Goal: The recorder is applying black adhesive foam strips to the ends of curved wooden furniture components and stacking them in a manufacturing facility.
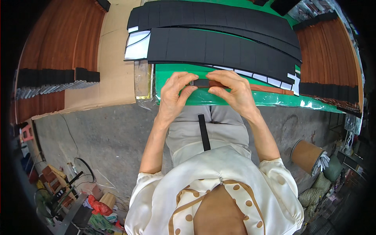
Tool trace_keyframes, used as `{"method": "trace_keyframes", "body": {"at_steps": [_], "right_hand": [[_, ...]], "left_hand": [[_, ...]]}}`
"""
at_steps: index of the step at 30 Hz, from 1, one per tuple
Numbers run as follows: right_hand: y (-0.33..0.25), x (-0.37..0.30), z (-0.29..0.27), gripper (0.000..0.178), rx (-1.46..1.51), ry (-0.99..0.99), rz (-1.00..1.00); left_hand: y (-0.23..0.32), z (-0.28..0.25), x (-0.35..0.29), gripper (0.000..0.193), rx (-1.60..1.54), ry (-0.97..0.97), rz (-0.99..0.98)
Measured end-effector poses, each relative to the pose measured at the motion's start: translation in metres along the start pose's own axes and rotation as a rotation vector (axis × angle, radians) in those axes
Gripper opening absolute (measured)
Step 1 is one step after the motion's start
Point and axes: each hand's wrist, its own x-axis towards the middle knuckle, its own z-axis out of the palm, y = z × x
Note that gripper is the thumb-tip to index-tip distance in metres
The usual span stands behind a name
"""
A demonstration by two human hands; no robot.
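From my remote seat I am looking straight down past the wearer's cream blouse (219,159) at both bare hands, raised over the near edge of a green-covered table (188,98). The slim brown slat (270,90) is between them, just above that edge, lying nearly level across my view; its dark end is at the left, and the brown length appears to run on from under the right hand toward the right. I see the left hand (172,93) with thumb and fingertips clamped on the dark end, and the right hand (234,89) with thumb and fingers closed on the slat just beside it. Beyond the hands I have wide black sheets (219,46) marked off into strips, overlapping one another, with white backing paper (138,46) showing at their left end. To my left, a stack of reddish-brown slats (58,39) with black bands near their ends stands beside bare brown cardboard (113,66); a similar banded stack (327,55) sits at the right. A single black strip (204,133) rests on the wearer's pale grey trousers (231,131). Lower right, I make out a brown drum (307,156) on the grey floor (105,137).
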Motion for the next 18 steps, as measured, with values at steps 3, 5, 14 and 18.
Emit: {"method": "trace_keyframes", "body": {"at_steps": [3, 5, 14, 18], "right_hand": [[0.0, -0.002, 0.002, 0.029, -0.022, 0.035, -0.004], [0.002, -0.004, 0.003, 0.029, -0.035, 0.024, -0.005], [0.004, -0.005, 0.01, 0.024, -0.075, 0.123, -0.113], [0.005, -0.004, 0.012, 0.022, -0.044, 0.148, -0.067]], "left_hand": [[-0.001, 0.001, 0.0, 0.027, 0.015, 0.014, 0.052], [0.0, 0.002, -0.001, 0.026, 0.053, 0.01, 0.054], [0.004, 0.004, -0.002, 0.022, 0.02, 0.036, 0.066], [0.011, 0.003, 0.001, 0.02, 0.012, 0.017, 0.025]]}}
